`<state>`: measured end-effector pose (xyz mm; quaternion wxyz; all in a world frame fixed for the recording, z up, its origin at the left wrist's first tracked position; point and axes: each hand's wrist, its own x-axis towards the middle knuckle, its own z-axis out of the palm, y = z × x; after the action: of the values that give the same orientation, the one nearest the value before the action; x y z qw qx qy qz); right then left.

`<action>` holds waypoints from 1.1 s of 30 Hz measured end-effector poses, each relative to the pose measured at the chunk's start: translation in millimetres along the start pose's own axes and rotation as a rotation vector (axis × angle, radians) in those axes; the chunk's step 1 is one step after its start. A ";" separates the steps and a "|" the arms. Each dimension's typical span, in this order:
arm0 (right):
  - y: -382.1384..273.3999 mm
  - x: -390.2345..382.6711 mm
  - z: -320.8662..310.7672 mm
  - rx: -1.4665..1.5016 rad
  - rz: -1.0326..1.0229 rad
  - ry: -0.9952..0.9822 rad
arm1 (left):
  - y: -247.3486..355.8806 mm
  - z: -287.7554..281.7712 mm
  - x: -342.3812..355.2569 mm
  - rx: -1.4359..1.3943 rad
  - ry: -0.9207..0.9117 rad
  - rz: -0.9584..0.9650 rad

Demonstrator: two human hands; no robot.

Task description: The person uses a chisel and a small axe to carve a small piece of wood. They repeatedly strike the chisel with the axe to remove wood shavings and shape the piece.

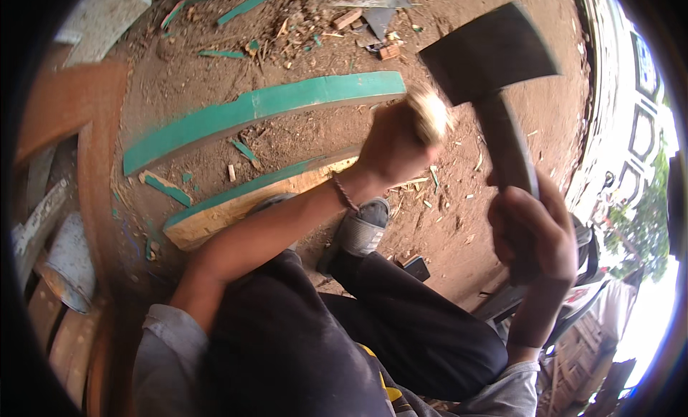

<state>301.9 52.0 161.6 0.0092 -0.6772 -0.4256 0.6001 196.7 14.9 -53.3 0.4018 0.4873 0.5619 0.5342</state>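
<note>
My right hand point(534, 230) is wrapped around the dark handle of a hatchet point(494, 55), which is raised with its broad metal head at the top. My left hand point(394, 148) is closed round a pale wooden piece point(430, 116) with a blunt, worn top. That piece is blurred, and its lower part is hidden by the fist. Under my left wrist lies a wooden beam point(215, 212) with green paint on one face and bare, chipped wood on another. Beyond it, a curved-looking green board point(265, 105) rests on the ground. The hatchet and the pale piece are apart.
Green-edged splinters point(168, 191) and wood chips are scattered over the dirt floor point(459, 223). Brick bits point(389, 52) lie farther off. At left stand a brown wooden frame point(93, 123) and a whitish can point(72, 263). My sandalled foot point(362, 230) is beside the beam.
</note>
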 end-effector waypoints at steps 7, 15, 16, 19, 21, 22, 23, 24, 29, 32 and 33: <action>35.7 -33.5 -53.8 0.115 -0.090 0.403 | 0.1 -29.5 44.7 -0.229 0.139 -0.052; 236.6 33.8 -60.3 0.037 0.171 0.463 | 0.8 -22.8 34.0 -0.422 0.168 -0.174; 261.0 41.2 -54.1 -0.067 0.209 0.477 | 1.5 -21.3 29.9 -0.462 0.177 -0.206; 328.5 54.0 -30.5 -0.545 0.043 0.615 | 11.5 -11.1 23.1 -0.479 0.263 -0.222; 339.6 50.5 -14.9 -0.363 0.075 0.627 | 10.3 -5.2 16.8 -0.480 0.240 -0.248; 349.5 52.6 -10.1 -0.362 -0.001 0.644 | 11.5 -2.5 13.0 -0.487 0.221 -0.268; 360.3 55.7 -6.0 -0.360 -0.078 0.662 | 13.6 0.5 9.6 -0.494 0.202 -0.287; 365.6 56.5 -4.5 -0.394 -0.117 0.664 | 17.4 4.4 7.7 -0.474 0.199 -0.303; 406.4 44.2 -29.8 -0.303 -0.050 0.457 | 17.3 15.5 -5.2 -0.406 0.144 -0.344; 438.1 0.1 -56.7 -0.482 -0.053 0.531 | 11.7 5.1 -10.2 -0.395 0.173 -0.364; 452.5 -19.9 -64.1 -0.556 0.014 0.513 | 11.9 3.2 -10.3 -0.387 0.173 -0.355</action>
<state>612.0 -216.2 -41.3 -0.0728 -0.7851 -0.5513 0.2728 203.3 5.0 -42.5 0.5256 0.2478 0.5581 0.5924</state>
